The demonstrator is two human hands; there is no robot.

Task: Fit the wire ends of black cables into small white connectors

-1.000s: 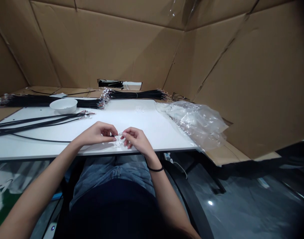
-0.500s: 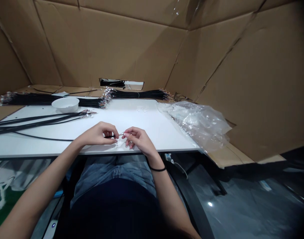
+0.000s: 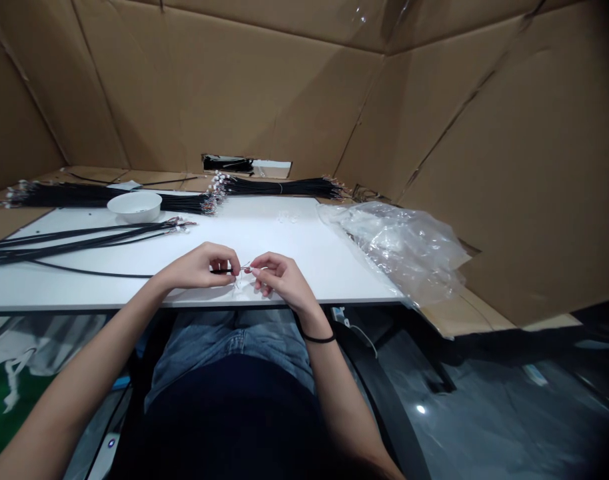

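**A:** Nearest pair of grips?

**B:** Left grip [image 3: 199, 267] closed tight, thumb and fingers pinched on the end of a black cable [image 3: 220, 271], just above the front of the white bench [image 3: 284, 240].

**A:** And the right grip [image 3: 279, 279]?

**B:** Only just beside the left, mostly curled, fingertips [image 3: 254, 270] pinched on thin wires [image 3: 243, 271] at the cable's tip. Too small for any detail of the wires. Black band [image 3: 317, 339] around that wrist.

**A:** Next out?

**B:** Loose black cables [image 3: 59, 243] across the left of the bench, well apart from the hands. Past them, a white bowl [image 3: 134, 207]. Small clear bits [image 3: 289, 217] near the far edge. Crumpled clear plastic bag [image 3: 394, 253] at the right end, spilling over the edge.

**A:** Farthest?

**B:** Two long bundles of black cables [image 3: 279, 189] along the far edge, then cardboard walls [image 3: 209, 100].
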